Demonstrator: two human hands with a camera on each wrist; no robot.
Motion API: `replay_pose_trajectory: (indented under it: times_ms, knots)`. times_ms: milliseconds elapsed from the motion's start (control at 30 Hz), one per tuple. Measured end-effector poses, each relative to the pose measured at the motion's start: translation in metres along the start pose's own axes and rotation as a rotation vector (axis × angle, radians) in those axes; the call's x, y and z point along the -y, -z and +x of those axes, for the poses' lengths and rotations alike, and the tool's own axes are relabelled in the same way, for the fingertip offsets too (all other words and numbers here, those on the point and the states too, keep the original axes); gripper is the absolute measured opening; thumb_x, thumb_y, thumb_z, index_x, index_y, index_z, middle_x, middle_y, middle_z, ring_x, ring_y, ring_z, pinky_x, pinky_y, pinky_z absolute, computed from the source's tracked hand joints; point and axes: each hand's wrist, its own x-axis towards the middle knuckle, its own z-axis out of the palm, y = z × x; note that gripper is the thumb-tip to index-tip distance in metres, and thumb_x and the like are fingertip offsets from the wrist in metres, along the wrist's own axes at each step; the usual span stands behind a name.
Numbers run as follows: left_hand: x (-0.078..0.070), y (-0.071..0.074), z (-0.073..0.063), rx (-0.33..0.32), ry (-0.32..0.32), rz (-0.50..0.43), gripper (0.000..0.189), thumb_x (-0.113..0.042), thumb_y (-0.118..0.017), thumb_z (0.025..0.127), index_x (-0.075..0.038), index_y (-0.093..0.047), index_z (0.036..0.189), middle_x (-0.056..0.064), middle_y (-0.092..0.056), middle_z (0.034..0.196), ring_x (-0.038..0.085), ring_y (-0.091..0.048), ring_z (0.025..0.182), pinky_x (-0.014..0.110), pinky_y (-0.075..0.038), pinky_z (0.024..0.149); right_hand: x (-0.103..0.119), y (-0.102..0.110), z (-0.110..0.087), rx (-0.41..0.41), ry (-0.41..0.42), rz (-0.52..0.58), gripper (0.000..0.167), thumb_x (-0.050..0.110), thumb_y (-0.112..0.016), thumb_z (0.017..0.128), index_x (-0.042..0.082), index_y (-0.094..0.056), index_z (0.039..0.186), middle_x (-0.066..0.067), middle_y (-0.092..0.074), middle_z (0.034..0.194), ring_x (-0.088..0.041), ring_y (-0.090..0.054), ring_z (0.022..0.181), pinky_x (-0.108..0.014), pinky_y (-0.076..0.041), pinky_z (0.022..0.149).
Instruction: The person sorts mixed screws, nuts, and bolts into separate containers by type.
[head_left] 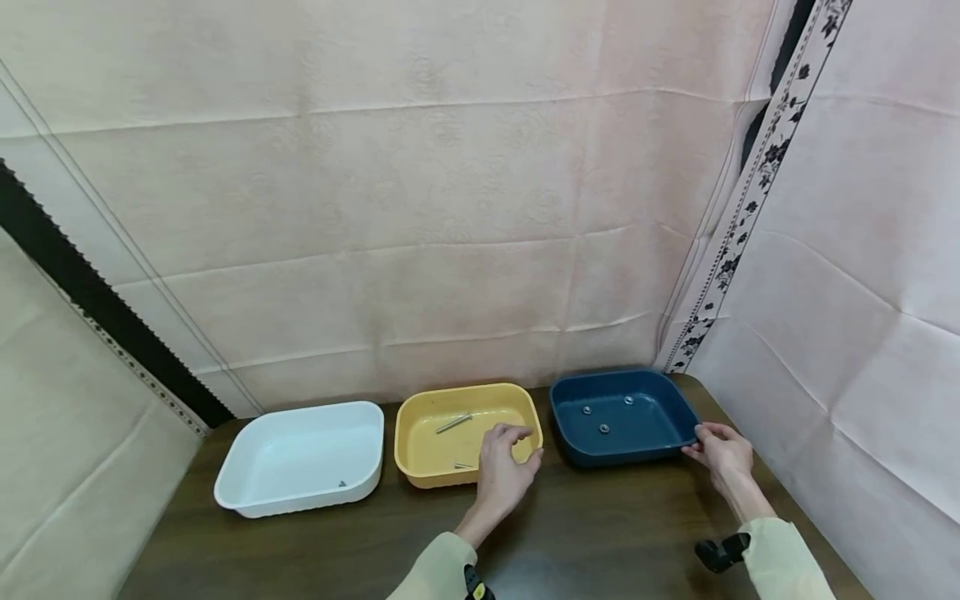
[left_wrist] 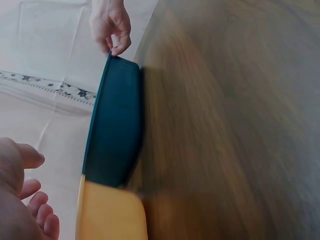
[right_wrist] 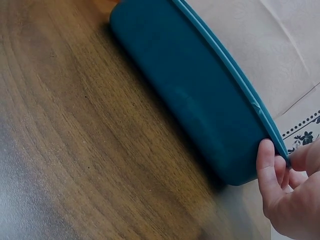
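My right hand (head_left: 723, 457) pinches the near right corner of a dark blue tray's rim (head_left: 645, 435); the right wrist view shows the thumb and fingers on either side of that rim (right_wrist: 250, 102). Three small metal nuts (head_left: 587, 410) lie apart inside. Over the right part of a yellow tray (head_left: 417, 433) hovers my left hand (head_left: 504, 468), thumb and fingers bent and spread, with nothing visible between them. A long bolt or screw (head_left: 454, 423) lies in the yellow tray, and another thin metal piece (head_left: 463, 466) shows partly near its front wall.
On the left stands a white tray (head_left: 300, 450) with a small dark metal piece (head_left: 342, 483) in it. All three trays stand in a row on a brown wooden table (head_left: 585, 533). Pale cloth (head_left: 450, 208) hangs behind and at both sides.
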Motion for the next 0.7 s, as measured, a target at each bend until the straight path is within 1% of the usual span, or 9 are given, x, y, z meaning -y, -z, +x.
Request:
replay_pose_trajectory:
  times_ms: [133, 300, 367, 467, 533, 567, 600, 633, 700]
  knots:
    - [0.008, 0.015, -0.007, -0.025, -0.005, 0.031, 0.022, -0.012, -0.082, 0.08, -0.007, -0.075, 0.1, 0.007, -0.065, 0.096, 0.022, -0.056, 0.088, 0.036, -0.051, 0.074, 0.0, 0.001, 0.002, -0.01, -0.011, -0.002, 0.033, 0.008, -0.054, 0.102, -0.008, -0.049, 0.131, -0.011, -0.05, 0.092, -0.01, -0.059, 0.061, -0.032, -0.061, 0.068]
    - [0.017, 0.038, -0.019, -0.056, 0.022, 0.099, 0.02, -0.015, -0.081, 0.082, -0.007, -0.075, 0.099, 0.007, -0.066, 0.097, 0.02, -0.055, 0.087, 0.035, -0.05, 0.072, 0.001, 0.003, 0.005, -0.024, -0.029, -0.001, 0.036, 0.011, -0.055, 0.102, -0.008, -0.049, 0.132, -0.006, -0.053, 0.084, -0.009, -0.059, 0.06, -0.032, -0.061, 0.064]
    - [0.02, 0.048, -0.023, -0.07, 0.046, 0.128, 0.02, -0.016, -0.081, 0.083, -0.006, -0.075, 0.099, 0.008, -0.066, 0.096, 0.021, -0.056, 0.087, 0.036, -0.05, 0.072, 0.001, 0.005, 0.007, -0.032, -0.037, -0.008, 0.041, 0.016, -0.055, 0.103, -0.009, -0.047, 0.134, -0.005, -0.054, 0.079, -0.009, -0.06, 0.059, -0.033, -0.061, 0.064]
    - [0.023, 0.064, -0.029, -0.089, 0.082, 0.168, 0.021, -0.017, -0.081, 0.082, -0.006, -0.075, 0.099, 0.008, -0.065, 0.097, 0.023, -0.057, 0.088, 0.039, -0.051, 0.072, 0.0, 0.01, 0.006, -0.051, -0.044, -0.048, 0.053, 0.027, -0.053, 0.103, -0.012, -0.042, 0.138, -0.003, -0.056, 0.073, -0.009, -0.061, 0.058, -0.032, -0.061, 0.065]
    - [0.025, 0.076, -0.032, -0.104, 0.098, 0.192, 0.023, -0.018, -0.081, 0.082, -0.005, -0.074, 0.099, 0.008, -0.065, 0.097, 0.024, -0.057, 0.09, 0.042, -0.051, 0.073, -0.001, 0.014, 0.003, -0.058, -0.011, -0.147, 0.062, 0.037, -0.048, 0.104, -0.013, -0.041, 0.139, -0.002, -0.058, 0.07, -0.012, -0.064, 0.059, -0.034, -0.061, 0.067]
    - [0.027, 0.081, -0.033, -0.11, 0.103, 0.21, 0.024, -0.018, -0.082, 0.081, -0.005, -0.074, 0.099, 0.008, -0.065, 0.097, 0.024, -0.057, 0.091, 0.043, -0.051, 0.073, -0.001, 0.016, 0.0, -0.065, 0.019, -0.21, 0.065, 0.041, -0.045, 0.104, -0.014, -0.041, 0.139, -0.005, -0.06, 0.069, -0.015, -0.065, 0.066, -0.037, -0.06, 0.071]
    - [0.029, 0.087, -0.035, -0.116, 0.101, 0.229, 0.024, -0.019, -0.082, 0.081, -0.005, -0.074, 0.1, 0.008, -0.065, 0.098, 0.025, -0.057, 0.092, 0.044, -0.051, 0.074, -0.001, 0.017, -0.004, -0.073, 0.06, -0.275, 0.067, 0.044, -0.042, 0.103, -0.014, -0.044, 0.137, -0.009, -0.061, 0.068, -0.02, -0.066, 0.075, -0.041, -0.058, 0.077]
    - [0.031, 0.092, -0.037, -0.121, 0.094, 0.253, 0.025, -0.02, -0.082, 0.081, -0.005, -0.074, 0.099, 0.009, -0.065, 0.098, 0.026, -0.057, 0.092, 0.045, -0.051, 0.075, -0.001, 0.018, -0.008, -0.087, 0.112, -0.34, 0.067, 0.045, -0.04, 0.103, -0.014, -0.047, 0.134, -0.014, -0.063, 0.072, -0.028, -0.065, 0.085, -0.046, -0.053, 0.084]
    - [0.035, 0.103, -0.042, -0.128, 0.073, 0.31, 0.029, -0.022, -0.083, 0.08, -0.004, -0.073, 0.101, 0.01, -0.063, 0.1, 0.029, -0.056, 0.095, 0.047, -0.051, 0.077, -0.003, 0.019, -0.018, -0.122, 0.231, -0.466, 0.065, 0.046, -0.039, 0.104, -0.014, -0.054, 0.126, -0.023, -0.065, 0.081, -0.042, -0.058, 0.1, -0.053, -0.044, 0.09]
